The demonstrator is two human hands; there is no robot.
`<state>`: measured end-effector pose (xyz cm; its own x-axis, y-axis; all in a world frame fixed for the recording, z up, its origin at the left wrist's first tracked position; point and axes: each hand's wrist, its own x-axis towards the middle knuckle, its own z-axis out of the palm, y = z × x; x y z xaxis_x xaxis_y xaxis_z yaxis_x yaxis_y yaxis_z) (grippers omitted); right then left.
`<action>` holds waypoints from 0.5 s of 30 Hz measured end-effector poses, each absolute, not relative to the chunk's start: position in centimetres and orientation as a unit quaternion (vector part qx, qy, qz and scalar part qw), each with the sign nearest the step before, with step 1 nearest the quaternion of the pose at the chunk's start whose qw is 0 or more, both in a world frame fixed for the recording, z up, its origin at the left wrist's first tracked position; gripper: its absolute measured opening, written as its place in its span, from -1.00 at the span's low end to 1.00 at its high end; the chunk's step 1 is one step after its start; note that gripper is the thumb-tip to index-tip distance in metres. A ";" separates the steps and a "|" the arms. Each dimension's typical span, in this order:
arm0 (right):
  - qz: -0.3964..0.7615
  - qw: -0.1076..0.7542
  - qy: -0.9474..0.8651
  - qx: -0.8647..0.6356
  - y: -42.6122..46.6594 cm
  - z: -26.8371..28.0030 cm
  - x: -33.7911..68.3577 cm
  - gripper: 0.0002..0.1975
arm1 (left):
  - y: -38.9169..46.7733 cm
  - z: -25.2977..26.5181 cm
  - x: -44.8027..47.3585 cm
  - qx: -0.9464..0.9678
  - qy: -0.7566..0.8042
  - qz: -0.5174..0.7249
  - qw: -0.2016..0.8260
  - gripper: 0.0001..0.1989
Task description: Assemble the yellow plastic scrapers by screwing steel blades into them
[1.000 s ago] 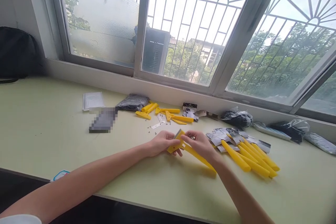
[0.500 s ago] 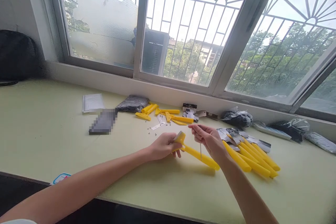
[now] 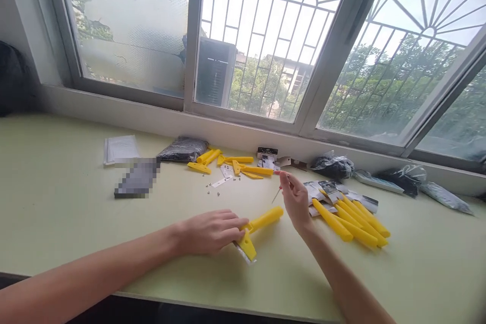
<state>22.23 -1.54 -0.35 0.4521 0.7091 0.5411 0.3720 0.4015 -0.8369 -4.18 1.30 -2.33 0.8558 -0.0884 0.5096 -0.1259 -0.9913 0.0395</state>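
Note:
My left hand is closed round the neck of a yellow scraper, just above the table. The scraper's handle points to the upper right, and its head, with a pale blade along the edge, is turned toward the near side. A thin screwdriver is pinched in my right hand, its shaft slanting down to the left, apart from the scraper. Most of the screwdriver's handle is hidden by my fingers. Small screws and a white blade strip lie beyond my left hand.
Other yellow scrapers lie toward the window. On the right is a pile of yellow handles with printed cards. Black plastic-wrapped packs, a blurred dark box and a clear packet rest on the table.
The scraper has swung round in my left hand: its handle now points away to the upper right and its head toward the near edge. The screwdriver shaft now slants left. The view has shifted slightly.

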 end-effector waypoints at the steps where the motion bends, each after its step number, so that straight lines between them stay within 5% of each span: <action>1: 0.113 0.647 -0.535 -0.531 -1.7 -0.5 21.8 -0.53 | 1.4 -2.3 -4.6 0.961 -0.055 0.268 0.027 -0.79; 15: 0.149 0.522 -0.727 -0.420 0.9 -0.7 11.8 -0.68 | 1.8 -2.8 -7.2 0.956 -0.024 0.278 -0.091 -0.79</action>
